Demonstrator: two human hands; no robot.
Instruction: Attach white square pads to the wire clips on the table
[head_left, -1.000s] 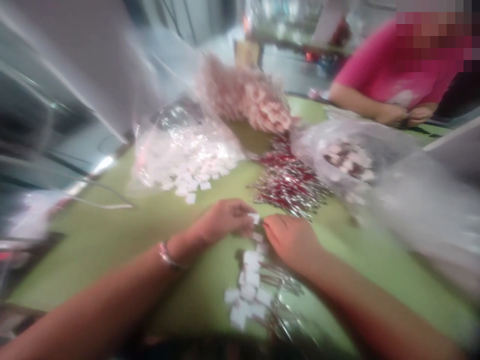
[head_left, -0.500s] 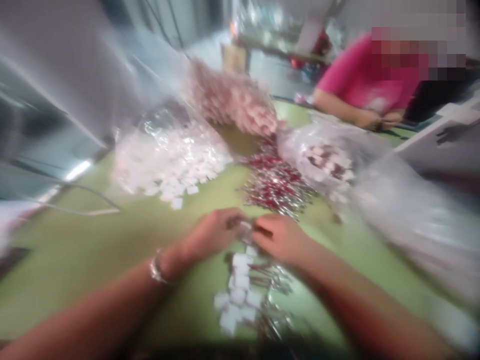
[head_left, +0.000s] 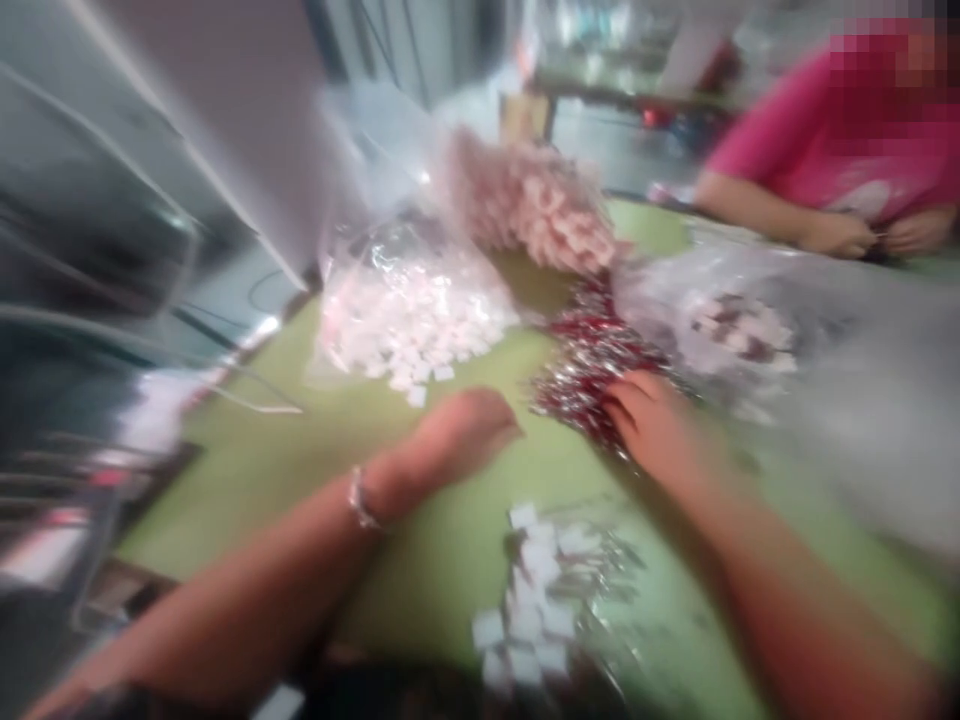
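My left hand [head_left: 474, 428], with a bracelet [head_left: 362, 498] at its wrist, hovers over the table with fingers curled together. Whatever it may hold is hidden. My right hand [head_left: 654, 418] reaches onto a heap of thin red and silver strips [head_left: 592, 365], its fingers extended and somewhat apart, touching the heap's near edge. Closer to me lies a group of small white square pieces [head_left: 525, 625] with thin silvery strands [head_left: 611, 565] trailing to the right. Loose white squares [head_left: 409, 375] spill from a clear plastic bag [head_left: 405, 265] beyond my left hand.
Bundled pink pieces [head_left: 555, 215] lie at the back of the green table [head_left: 300, 475]. To the right, a clear bag [head_left: 847, 330] holds white and brown pieces [head_left: 750, 330]. A person in a pink top [head_left: 780, 130] works across the table. A grey panel [head_left: 217, 110] stands at left.
My hands were together above the white squares, around a small pale piece. Now they are apart, the right one forward on the red and silver heap. The view has swung left.
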